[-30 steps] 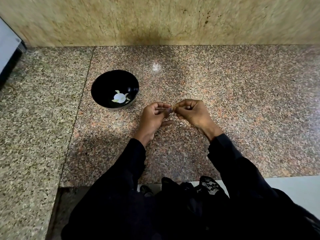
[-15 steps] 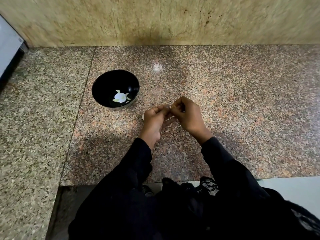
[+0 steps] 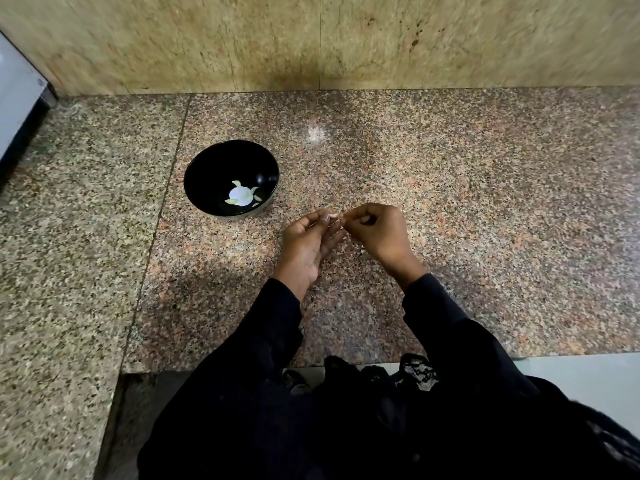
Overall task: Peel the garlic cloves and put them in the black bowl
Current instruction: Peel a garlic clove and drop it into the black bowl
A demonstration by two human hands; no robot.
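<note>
A black bowl (image 3: 207, 168) stands on the granite counter (image 3: 450, 202), left of my hands. In its bottom lie several pale peeled garlic cloves (image 3: 240, 195) around a bright spot. My left hand (image 3: 308, 244) holds a small pale garlic clove (image 3: 333, 216) at its fingertips, palm turned up. My right hand (image 3: 377, 233) meets it from the right, fingers curled, pinching at the clove's skin. The clove is mostly hidden by the fingers. Both hands hover just right of the bowl, a little nearer to me.
A marble wall (image 3: 346, 43) rises behind the counter. A grey appliance edge (image 3: 17, 98) sits at the far left. The counter's front edge (image 3: 242, 370) steps down near my body, with black sleeves and clothing below.
My hands have stayed together by the bowl, shifting slightly. The left palm has turned more upward and its fingers have loosened around the clove.
</note>
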